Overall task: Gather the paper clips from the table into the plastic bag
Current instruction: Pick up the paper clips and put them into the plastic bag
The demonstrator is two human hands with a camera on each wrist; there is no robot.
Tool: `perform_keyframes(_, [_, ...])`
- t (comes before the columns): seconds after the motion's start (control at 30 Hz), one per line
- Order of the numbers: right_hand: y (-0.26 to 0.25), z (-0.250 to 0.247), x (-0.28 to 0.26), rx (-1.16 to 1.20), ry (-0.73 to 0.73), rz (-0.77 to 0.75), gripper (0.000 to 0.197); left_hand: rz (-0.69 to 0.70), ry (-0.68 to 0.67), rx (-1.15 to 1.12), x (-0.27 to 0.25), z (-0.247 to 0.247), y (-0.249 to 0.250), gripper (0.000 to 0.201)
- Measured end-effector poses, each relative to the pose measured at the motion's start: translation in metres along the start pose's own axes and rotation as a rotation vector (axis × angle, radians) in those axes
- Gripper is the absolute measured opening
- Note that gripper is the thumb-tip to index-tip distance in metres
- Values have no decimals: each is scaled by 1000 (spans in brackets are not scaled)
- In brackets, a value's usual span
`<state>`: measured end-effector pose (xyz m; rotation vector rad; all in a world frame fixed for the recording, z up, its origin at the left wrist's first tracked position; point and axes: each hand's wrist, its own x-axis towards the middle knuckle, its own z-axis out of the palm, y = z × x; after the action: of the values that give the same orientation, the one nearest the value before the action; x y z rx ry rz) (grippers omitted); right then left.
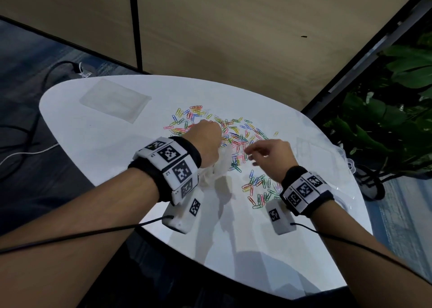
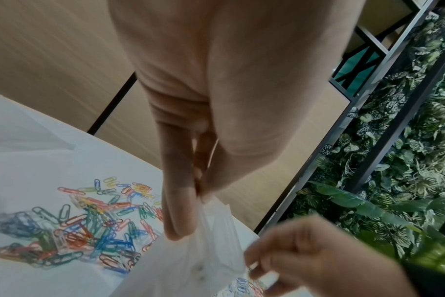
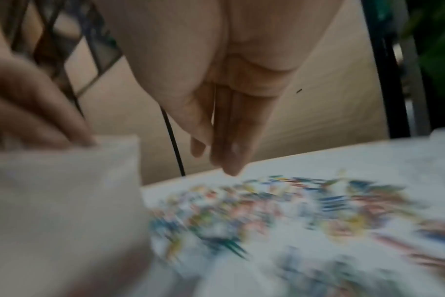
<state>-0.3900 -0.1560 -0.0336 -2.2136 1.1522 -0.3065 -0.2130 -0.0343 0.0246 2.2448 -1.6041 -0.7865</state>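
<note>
The left hand [image 1: 207,141] pinches the plastic bag [image 1: 218,167] by its rim above the table [image 1: 98,148]. The right hand [image 1: 272,154] hovers loose-fingered, empty, over the paper clips [image 1: 233,130] scattered mid-table, well inside its edges.

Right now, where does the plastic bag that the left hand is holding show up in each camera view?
Head: plastic bag hangs under the left hand, left of centre.
Left wrist: bottom centre, pinched at its top.
Right wrist: blurred white sheet, lower left.
Shared landmark: the paper clips scattered on the white table.
</note>
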Motion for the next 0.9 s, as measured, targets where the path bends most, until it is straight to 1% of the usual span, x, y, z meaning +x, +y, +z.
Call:
perform_keyframes(0.03, [15, 2, 2, -212, -64, 19, 26, -7, -2, 5, 0, -1, -1, 28])
perform_keyframes(0.07, [29, 5, 1, -372, -157, 55, 29, -11, -4, 9, 0, -2, -2, 32])
perform_keyframes(0.1, [40, 11, -3, -458, -254, 90, 32, -14, -9, 16, 0, -3, -4, 33])
perform_keyframes(0.13, [48, 18, -8, -494, -334, 105, 34, -17, -11, 20, -1, -3, -5, 30])
perform_keyframes(0.2, [56, 31, -21, -508, -430, 69, 32, -27, -6, 31, -2, -6, -8, 22])
perform_keyframes(0.27, [64, 43, -36, -580, -502, -2, 43, -39, 1, 48, -3, -8, -9, 30])
perform_keyframes(0.3, [68, 47, -43, -664, -523, -64, 50, -37, 7, 45, -3, -9, -11, 32])
perform_keyframes(0.37, [82, 52, -59, -846, -523, -236, 58, -31, 7, 38, -2, -10, -11, 32])
perform_keyframes(0.4, [87, 53, -67, -896, -516, -281, 61, -29, 2, 36, -2, -10, -10, 30])
perform_keyframes(0.43, [96, 52, -73, -923, -520, -278, 63, -28, -3, 39, -2, -9, -9, 28])
perform_keyframes(0.5, [108, 47, -76, -895, -497, -246, 62, -21, -7, 50, -1, -8, -7, 23])
perform_keyframes(0.53, [113, 44, -76, -868, -469, -250, 59, -17, -9, 52, -2, -7, -6, 25])
perform_keyframes(0.57, [115, 40, -73, -846, -443, -280, 55, -16, -13, 53, -2, -6, -5, 28])
perform_keyframes(0.67, [119, 34, -63, -814, -356, -402, 57, -11, -28, 46, -1, -2, -2, 30])
perform_keyframes(0.73, [114, 36, -60, -770, -283, -459, 41, -13, -30, 54, -1, -1, -2, 29])
perform_keyframes(0.77, [112, 38, -59, -753, -273, -467, 32, -14, -28, 60, -1, 0, -1, 29])
perform_keyframes(0.83, [110, 38, -52, -670, -248, -412, 15, -15, -27, 58, -1, 1, 0, 28])
perform_keyframes(0.87, [109, 37, -48, -612, -187, -361, 10, -15, -31, 54, 0, 2, 1, 27])
perform_keyframes(0.9, [108, 35, -43, -540, -132, -271, 9, -16, -39, 53, 0, 2, 1, 28])
